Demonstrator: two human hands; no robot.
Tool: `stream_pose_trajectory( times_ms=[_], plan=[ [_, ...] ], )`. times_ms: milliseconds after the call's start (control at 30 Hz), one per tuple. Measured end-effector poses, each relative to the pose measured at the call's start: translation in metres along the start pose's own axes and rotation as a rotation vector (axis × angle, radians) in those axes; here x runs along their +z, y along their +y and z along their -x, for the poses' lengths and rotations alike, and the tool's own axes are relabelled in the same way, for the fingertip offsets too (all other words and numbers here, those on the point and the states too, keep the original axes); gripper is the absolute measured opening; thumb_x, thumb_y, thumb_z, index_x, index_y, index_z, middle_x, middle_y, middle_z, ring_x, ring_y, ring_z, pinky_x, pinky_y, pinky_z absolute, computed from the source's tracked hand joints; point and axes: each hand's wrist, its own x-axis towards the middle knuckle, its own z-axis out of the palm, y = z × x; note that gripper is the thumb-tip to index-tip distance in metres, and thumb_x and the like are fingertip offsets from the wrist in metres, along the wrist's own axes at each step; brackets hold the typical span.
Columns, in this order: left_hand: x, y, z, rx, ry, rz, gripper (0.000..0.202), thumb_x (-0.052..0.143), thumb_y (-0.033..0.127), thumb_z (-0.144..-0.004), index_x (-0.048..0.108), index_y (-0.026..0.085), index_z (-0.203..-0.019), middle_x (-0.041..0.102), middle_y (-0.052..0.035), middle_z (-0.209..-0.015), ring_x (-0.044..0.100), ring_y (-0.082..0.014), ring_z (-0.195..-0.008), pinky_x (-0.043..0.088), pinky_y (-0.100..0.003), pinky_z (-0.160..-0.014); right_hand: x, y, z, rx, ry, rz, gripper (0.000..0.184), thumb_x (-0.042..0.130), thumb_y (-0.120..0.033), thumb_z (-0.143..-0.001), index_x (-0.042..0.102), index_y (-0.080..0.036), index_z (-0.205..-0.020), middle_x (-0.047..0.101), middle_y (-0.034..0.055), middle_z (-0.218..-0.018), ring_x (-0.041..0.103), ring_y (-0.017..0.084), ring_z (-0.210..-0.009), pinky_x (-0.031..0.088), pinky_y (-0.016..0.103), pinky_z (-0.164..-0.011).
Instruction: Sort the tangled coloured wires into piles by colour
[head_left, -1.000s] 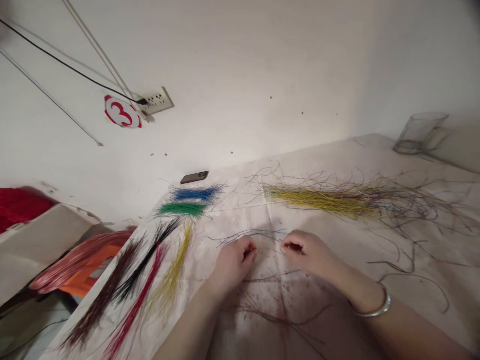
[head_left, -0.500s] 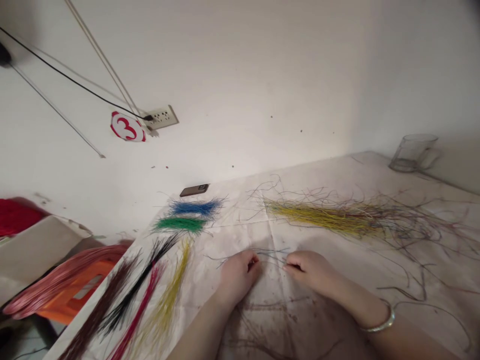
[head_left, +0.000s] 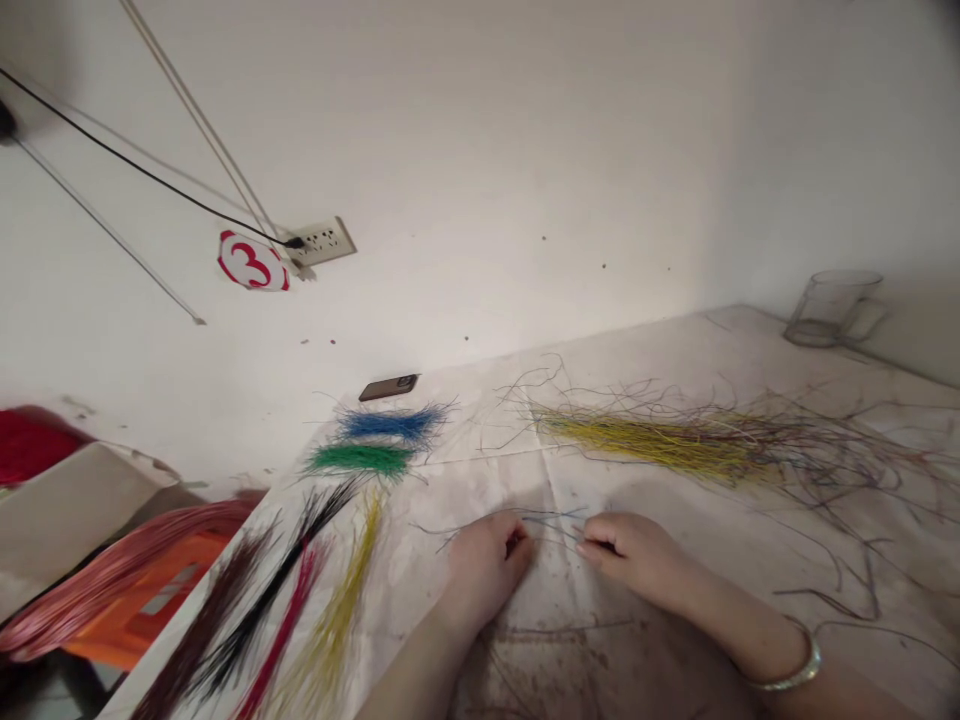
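My left hand (head_left: 491,562) is closed, thumb and fingers pinched together on a few thin wires (head_left: 553,516). Some of these are blue, and their ends stick out on both sides of the hand. A short gap to the right, my right hand (head_left: 637,555) is also closed, its fingertips pressed together beside the wire ends. A thin strand seems to run into that pinch, too fine to make out fully. Both hands rest low over the pale cloth-covered table (head_left: 480,480). Beyond my right hand lies a long bundle of yellow wires (head_left: 652,440) with tangled multicoloured ends.
Blue (head_left: 390,424), green (head_left: 360,459), black (head_left: 292,560), red (head_left: 281,630), yellow (head_left: 352,580) and dark brown wire bundles (head_left: 214,610) lie at left. A phone (head_left: 388,387) lies near the wall, a glass mug (head_left: 829,310) at far right. An orange stool (head_left: 127,620) holds pinkish strands.
The view has shifted slightly, so the table sits a little lower. Both hands appear slightly further right and lower, keeping nearly the same pose and distance apart.
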Motion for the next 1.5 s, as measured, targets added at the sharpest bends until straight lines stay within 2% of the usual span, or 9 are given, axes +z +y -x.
stream_pose_trajectory(
  times_ms=[1000, 1333, 1433, 1500],
  plan=[
    [0.0042, -0.0055, -0.0054, -0.030, -0.010, 0.003, 0.015, 0.052, 0.030, -0.085, 0.063, 0.022, -0.080, 0.065, 0.0017, -0.074, 0.056, -0.0143, -0.070, 0.026, -0.023, -0.059, -0.0006, 0.0000, -0.0004, 0.014, 0.072, 0.017, 0.033, 0.051, -0.036, -0.085, 0.050, -0.018, -0.058, 0.050, -0.0017, -0.055, 0.040, 0.010, -0.054, 0.020, 0.024, -0.051],
    [0.0040, -0.0060, -0.0081, -0.036, -0.026, -0.017, 0.018, 0.050, 0.033, -0.085, 0.062, 0.022, -0.077, 0.063, 0.0027, -0.068, 0.056, -0.0146, -0.065, 0.025, -0.024, -0.056, -0.0022, -0.0011, 0.0019, 0.006, 0.063, 0.030, 0.033, 0.051, -0.039, -0.086, 0.057, -0.018, -0.061, 0.055, -0.0013, -0.058, 0.042, 0.010, -0.056, 0.022, 0.024, -0.053],
    [0.0036, -0.0064, -0.0084, -0.044, -0.037, -0.016, 0.019, 0.049, 0.035, -0.086, 0.062, 0.022, -0.079, 0.063, 0.0028, -0.068, 0.056, -0.0146, -0.064, 0.025, -0.024, -0.056, -0.0035, -0.0008, 0.0024, -0.010, 0.026, -0.008, 0.029, 0.056, -0.044, -0.082, 0.063, -0.019, -0.069, 0.058, -0.0015, -0.063, 0.045, 0.010, -0.059, 0.024, 0.023, -0.054],
    [0.0037, -0.0073, -0.0084, -0.042, -0.039, -0.012, 0.019, 0.049, 0.034, -0.086, 0.062, 0.022, -0.079, 0.063, 0.0028, -0.067, 0.056, -0.0144, -0.065, 0.026, -0.023, -0.056, -0.0046, -0.0002, 0.0024, -0.033, -0.003, -0.034, 0.027, 0.057, -0.042, -0.082, 0.062, -0.019, -0.069, 0.058, -0.0021, -0.063, 0.045, 0.010, -0.060, 0.025, 0.023, -0.055]
  ],
)
